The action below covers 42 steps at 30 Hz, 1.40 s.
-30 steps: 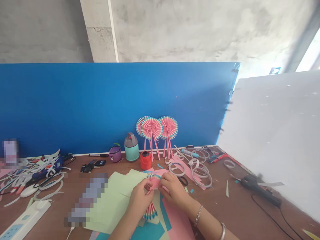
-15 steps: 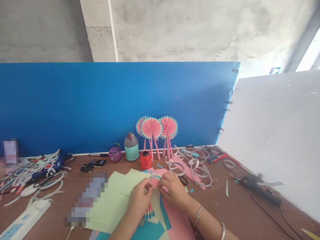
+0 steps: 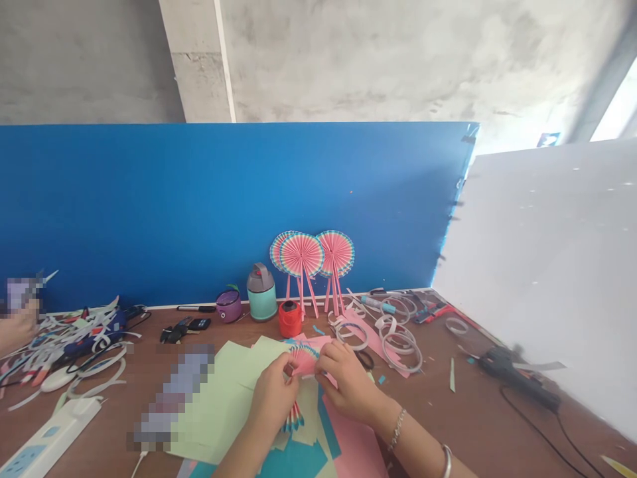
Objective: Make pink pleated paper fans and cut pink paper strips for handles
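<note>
Between my two hands is a pleated paper fan (image 3: 304, 358), pink with a striped blue, yellow and red edge. My left hand (image 3: 277, 392) pinches its left side, and my right hand (image 3: 343, 376) grips the right side with bent fingers. The upper folds are spread into an arc; another pleated end hangs below my left hand. Beneath lie light green sheets (image 3: 219, 405), teal paper (image 3: 293, 461) and pink paper (image 3: 355, 438). Part of the fan's middle is hidden by my fingers.
Several finished round fans (image 3: 301, 255) lean on the blue partition (image 3: 149, 212). Before them stand a red string spool (image 3: 290, 320), a teal container (image 3: 262, 299) and a purple pot (image 3: 229, 307). Tape rolls (image 3: 402, 344) and a glue gun (image 3: 517, 378) lie right. Another person's hand (image 3: 20, 326) shows far left.
My left hand has shifted slightly left, and the fan's upper folds are spread wider. At the far left, another person's hand has come into view with a pointed item above it.
</note>
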Each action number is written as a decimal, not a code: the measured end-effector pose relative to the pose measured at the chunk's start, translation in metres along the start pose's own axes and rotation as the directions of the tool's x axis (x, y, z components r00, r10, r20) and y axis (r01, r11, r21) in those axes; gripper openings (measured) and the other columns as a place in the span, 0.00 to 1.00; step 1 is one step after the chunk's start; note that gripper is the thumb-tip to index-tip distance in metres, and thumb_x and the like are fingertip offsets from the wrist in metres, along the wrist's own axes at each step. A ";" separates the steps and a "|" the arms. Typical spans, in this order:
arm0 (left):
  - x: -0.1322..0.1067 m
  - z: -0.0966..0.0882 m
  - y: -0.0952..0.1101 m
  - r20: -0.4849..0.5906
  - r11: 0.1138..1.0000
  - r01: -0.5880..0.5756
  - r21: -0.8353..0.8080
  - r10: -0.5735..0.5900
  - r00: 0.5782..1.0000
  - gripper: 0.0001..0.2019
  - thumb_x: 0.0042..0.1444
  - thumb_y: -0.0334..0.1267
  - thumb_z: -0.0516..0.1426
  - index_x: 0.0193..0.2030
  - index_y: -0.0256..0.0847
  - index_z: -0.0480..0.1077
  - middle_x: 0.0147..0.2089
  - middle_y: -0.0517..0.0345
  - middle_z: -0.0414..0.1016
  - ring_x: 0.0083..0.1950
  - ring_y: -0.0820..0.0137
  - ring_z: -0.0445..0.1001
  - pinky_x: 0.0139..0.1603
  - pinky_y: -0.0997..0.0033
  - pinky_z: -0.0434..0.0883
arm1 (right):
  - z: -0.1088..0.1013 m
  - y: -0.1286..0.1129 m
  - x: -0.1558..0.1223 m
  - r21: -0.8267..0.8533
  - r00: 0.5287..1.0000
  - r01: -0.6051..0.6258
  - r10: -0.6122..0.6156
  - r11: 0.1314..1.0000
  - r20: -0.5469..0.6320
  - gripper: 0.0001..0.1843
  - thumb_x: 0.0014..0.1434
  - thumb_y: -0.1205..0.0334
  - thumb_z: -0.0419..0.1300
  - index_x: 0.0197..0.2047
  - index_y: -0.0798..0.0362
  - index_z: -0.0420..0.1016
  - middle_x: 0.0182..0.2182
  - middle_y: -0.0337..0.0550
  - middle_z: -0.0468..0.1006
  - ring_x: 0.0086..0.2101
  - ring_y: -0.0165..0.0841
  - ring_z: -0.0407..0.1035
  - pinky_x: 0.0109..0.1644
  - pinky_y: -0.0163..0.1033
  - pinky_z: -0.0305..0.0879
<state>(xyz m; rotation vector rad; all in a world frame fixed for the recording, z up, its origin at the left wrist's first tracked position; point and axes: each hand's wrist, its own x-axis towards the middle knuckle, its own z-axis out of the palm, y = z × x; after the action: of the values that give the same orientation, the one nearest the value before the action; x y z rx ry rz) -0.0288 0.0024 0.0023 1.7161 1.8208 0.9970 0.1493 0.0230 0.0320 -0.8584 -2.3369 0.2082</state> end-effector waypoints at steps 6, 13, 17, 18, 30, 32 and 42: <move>0.000 -0.006 0.005 -0.034 0.997 0.050 -0.052 -0.052 0.998 0.08 0.46 0.28 0.51 0.32 0.44 0.66 0.29 0.63 0.71 0.27 0.72 0.69 0.30 0.75 0.60 | 0.006 0.014 0.003 0.378 0.962 -0.179 0.242 0.908 -0.124 0.07 0.58 0.64 0.51 0.29 0.52 0.65 0.28 0.40 0.67 0.32 0.33 0.61 0.36 0.38 0.57; 0.003 0.006 0.004 -0.057 0.931 0.091 -0.353 -0.118 0.991 0.04 0.47 0.36 0.54 0.32 0.43 0.63 0.29 0.63 0.67 0.26 0.70 0.70 0.29 0.73 0.64 | 0.013 0.016 0.003 0.768 0.785 -0.364 0.617 0.527 -0.051 0.16 0.52 0.52 0.60 0.42 0.50 0.66 0.29 0.36 0.66 0.29 0.31 0.61 0.33 0.35 0.59; -0.005 0.016 0.015 0.013 0.807 0.127 -0.577 -0.147 0.989 0.09 0.48 0.39 0.55 0.35 0.44 0.59 0.29 0.66 0.64 0.22 0.73 0.70 0.28 0.72 0.66 | 0.012 0.000 0.007 0.876 0.784 -0.322 0.620 0.360 0.034 0.24 0.46 0.53 0.65 0.44 0.49 0.63 0.32 0.38 0.68 0.32 0.32 0.64 0.35 0.36 0.62; -0.007 0.018 0.018 0.029 0.776 0.116 -0.620 -0.125 0.992 0.10 0.47 0.38 0.56 0.36 0.44 0.59 0.30 0.65 0.64 0.23 0.73 0.71 0.30 0.71 0.67 | 0.012 -0.002 0.008 0.886 0.776 -0.309 0.631 0.346 0.025 0.24 0.45 0.53 0.66 0.44 0.48 0.63 0.35 0.39 0.69 0.34 0.32 0.65 0.36 0.36 0.63; -0.024 0.019 0.038 -0.039 0.832 -0.102 -0.545 0.097 0.995 0.07 0.46 0.30 0.55 0.31 0.43 0.62 0.32 0.61 0.65 0.35 0.69 0.65 0.39 0.71 0.64 | 0.010 -0.003 0.008 0.971 0.714 -0.230 0.668 -0.059 0.209 0.28 0.38 0.61 0.71 0.43 0.50 0.66 0.35 0.39 0.72 0.43 0.41 0.71 0.43 0.41 0.66; -0.024 0.020 0.038 -0.032 0.838 -0.092 -0.538 0.089 0.995 0.07 0.46 0.30 0.56 0.31 0.43 0.61 0.32 0.60 0.65 0.35 0.69 0.65 0.38 0.72 0.64 | 0.010 -0.001 0.007 0.973 0.717 -0.220 0.663 -0.075 0.213 0.28 0.38 0.62 0.71 0.43 0.50 0.67 0.35 0.40 0.73 0.43 0.41 0.71 0.43 0.41 0.66; -0.019 0.010 0.034 0.124 0.633 0.084 -0.769 0.019 0.992 0.26 0.53 0.40 0.52 0.59 0.50 0.54 0.63 0.49 0.56 0.33 0.74 0.71 0.31 0.72 0.67 | -0.002 -0.001 0.008 0.980 0.838 -0.175 0.508 -0.092 0.198 0.27 0.42 0.63 0.70 0.46 0.51 0.69 0.40 0.43 0.75 0.42 0.38 0.71 0.46 0.40 0.64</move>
<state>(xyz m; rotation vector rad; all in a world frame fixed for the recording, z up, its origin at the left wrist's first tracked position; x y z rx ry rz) 0.0035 -0.0149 0.0184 1.1421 1.0529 1.3614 0.1456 0.0271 0.0379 -0.5636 -0.9861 1.6994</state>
